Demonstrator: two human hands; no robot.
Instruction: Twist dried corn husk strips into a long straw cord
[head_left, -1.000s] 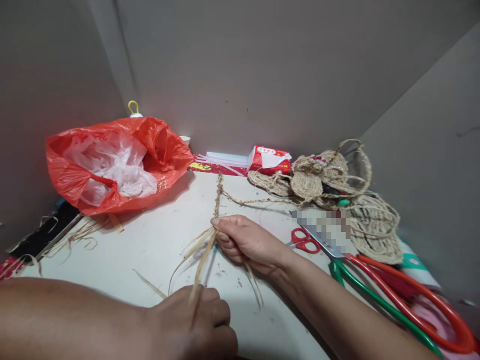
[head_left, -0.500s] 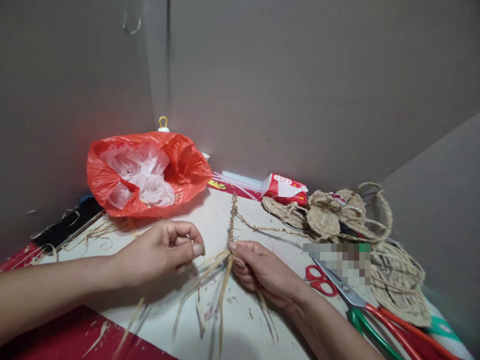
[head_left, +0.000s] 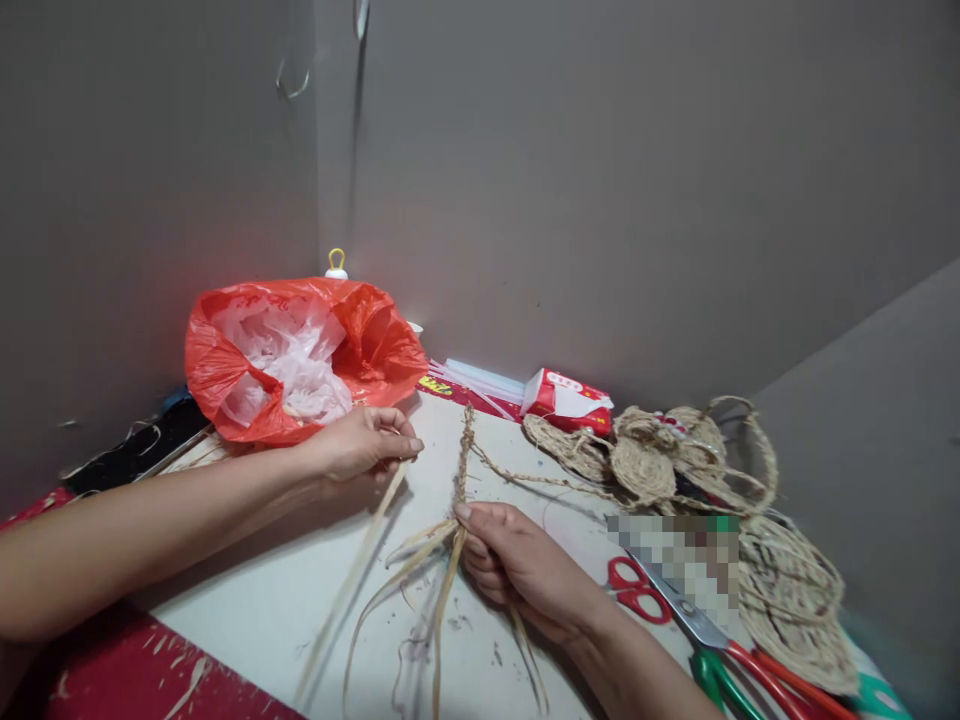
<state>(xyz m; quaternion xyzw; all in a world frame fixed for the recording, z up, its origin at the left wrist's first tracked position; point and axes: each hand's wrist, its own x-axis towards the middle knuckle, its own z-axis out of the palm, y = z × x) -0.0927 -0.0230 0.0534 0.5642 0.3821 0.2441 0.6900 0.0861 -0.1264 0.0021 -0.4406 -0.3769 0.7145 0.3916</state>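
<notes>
My right hand (head_left: 517, 565) pinches the lower end of a narrow straw braid (head_left: 463, 455) between thumb and fingers. Loose straw strands (head_left: 442, 610) fan out from that end toward me. My left hand (head_left: 375, 440) is closed at the fingertips on a single pale straw strip (head_left: 360, 560), which hangs down to the table, apart from the braid. A thin twisted straw cord (head_left: 540, 481) runs from the braid rightward to woven straw pieces (head_left: 645, 465), coiled and piled at the right.
A red plastic bag (head_left: 214, 380) holding white plastic stands back left. Red tissue pack (head_left: 574, 400) lies by the wall. Small red scissors (head_left: 637, 590) and large shears (head_left: 697, 620) with green and red handles lie at right. Straw scraps litter the red cloth (head_left: 150, 670).
My left hand has moved up and slightly right, lifting a straw strip. My right hand keeps its grip on the braid. The whole view has shifted slightly.
</notes>
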